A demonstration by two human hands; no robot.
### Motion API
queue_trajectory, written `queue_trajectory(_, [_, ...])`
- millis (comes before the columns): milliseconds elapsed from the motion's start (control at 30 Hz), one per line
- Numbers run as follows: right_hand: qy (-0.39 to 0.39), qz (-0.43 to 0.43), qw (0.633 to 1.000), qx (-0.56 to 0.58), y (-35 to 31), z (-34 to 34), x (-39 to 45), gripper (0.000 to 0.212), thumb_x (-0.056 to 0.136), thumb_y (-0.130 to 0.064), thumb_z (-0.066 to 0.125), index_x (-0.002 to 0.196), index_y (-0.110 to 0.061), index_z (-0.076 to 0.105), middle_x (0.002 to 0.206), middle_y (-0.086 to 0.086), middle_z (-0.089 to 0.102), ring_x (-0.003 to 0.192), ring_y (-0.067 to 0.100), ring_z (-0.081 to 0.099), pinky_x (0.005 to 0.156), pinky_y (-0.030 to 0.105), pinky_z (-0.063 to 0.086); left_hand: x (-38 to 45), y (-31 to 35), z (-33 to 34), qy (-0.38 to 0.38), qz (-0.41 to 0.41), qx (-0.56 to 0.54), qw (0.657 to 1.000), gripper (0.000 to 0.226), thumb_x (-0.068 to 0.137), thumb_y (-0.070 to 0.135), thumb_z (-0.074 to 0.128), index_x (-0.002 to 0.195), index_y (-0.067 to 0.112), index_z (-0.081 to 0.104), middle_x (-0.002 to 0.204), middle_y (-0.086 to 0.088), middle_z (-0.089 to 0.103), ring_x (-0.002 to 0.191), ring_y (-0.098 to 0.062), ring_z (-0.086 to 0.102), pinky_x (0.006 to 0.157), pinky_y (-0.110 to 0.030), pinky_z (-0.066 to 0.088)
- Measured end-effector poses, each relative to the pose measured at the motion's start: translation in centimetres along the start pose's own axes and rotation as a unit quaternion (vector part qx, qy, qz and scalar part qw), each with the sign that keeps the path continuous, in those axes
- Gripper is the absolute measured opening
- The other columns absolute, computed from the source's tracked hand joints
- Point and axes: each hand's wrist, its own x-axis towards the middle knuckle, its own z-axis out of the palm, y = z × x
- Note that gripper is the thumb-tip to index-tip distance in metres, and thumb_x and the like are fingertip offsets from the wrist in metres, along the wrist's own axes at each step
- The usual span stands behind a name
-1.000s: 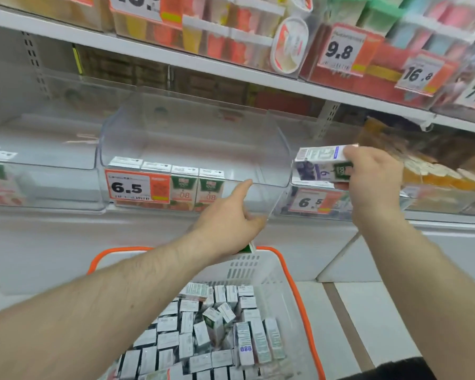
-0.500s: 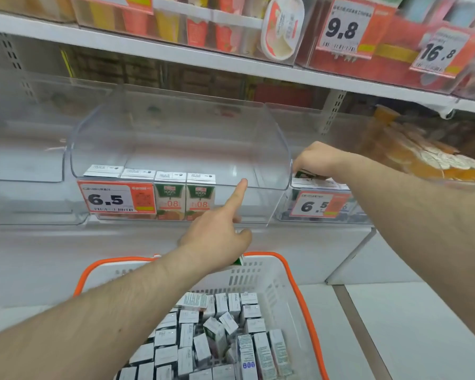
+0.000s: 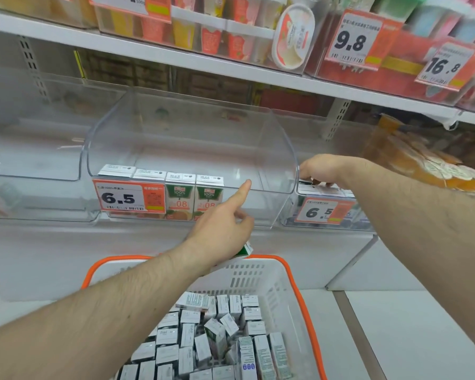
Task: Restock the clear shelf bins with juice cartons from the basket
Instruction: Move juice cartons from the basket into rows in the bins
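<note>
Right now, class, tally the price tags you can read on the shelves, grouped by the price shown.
6.5 tags: 2
9.8 tags: 1
16.8 tags: 1
Total: 4

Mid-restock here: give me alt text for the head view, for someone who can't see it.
Right hand reaches down into the right clear bin, on the cartons there. Left hand holds a green carton and points its index finger at the middle bin, which holds a front row of green juice cartons. Below, an orange-rimmed basket is full of cartons.
</note>
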Motion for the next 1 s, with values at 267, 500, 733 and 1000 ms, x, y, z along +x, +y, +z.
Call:
queue_trajectory(267, [0.420,-0.102,0.893,0.128,-2.0,1.6,-6.0,0.033,0.087,-0.006,0.047,0.107,-0.013,0.072,0.112,0.004,0.069,0.109,0.024,0.059,0.097,0.029,0.043,-2.5,0.8,-2.7,0.055,-0.109,-0.329,0.936,0.029,0.103,0.030,0.040,0.131,0.028,0.048,0.084,-0.002,0.065,0.047,-0.010,0.059,0.044,-0.019,0.045])
queue_trajectory(500, [0.220,-0.255,0.901,0.274,-8.9,8.7,-14.8,0.027,0.078,-0.006,0.057,0.070,-0.031,0.065,0.070,-0.013,0.064,0.059,0.001,0.052,0.065,0.021,0.046,-4.9,0.1,-5.3,0.071,-0.176,-0.423,0.886,0.030,0.103,0.038,0.038,0.120,0.023,0.057,0.085,-0.008,0.069,0.057,-0.017,0.061,0.054,-0.024,0.048])
queue_trajectory(733, [0.034,-0.251,0.935,0.248,-12.8,12.9,-17.5,0.038,0.072,-0.024,0.082,0.106,-0.025,0.065,0.083,-0.013,0.059,0.058,-0.004,0.053,0.058,0.011,0.038,-7.0,-1.3,-8.2,0.069,-0.171,-0.435,0.881,0.037,0.104,0.043,0.034,0.122,0.020,0.057,0.102,-0.004,0.066,0.081,-0.016,0.065,0.063,-0.029,0.052])
queue_trajectory(1000, [0.206,-0.241,0.896,0.310,-13.2,8.3,-17.2,0.037,0.078,0.005,0.074,0.095,-0.026,0.063,0.093,0.004,0.071,0.082,0.022,0.068,0.078,0.039,0.056,-7.2,-3.2,-10.5,0.070,-0.146,-0.416,0.895,0.029,0.103,0.034,0.040,0.120,0.016,0.055,0.111,-0.004,0.070,0.102,-0.019,0.064,0.088,-0.040,0.050])
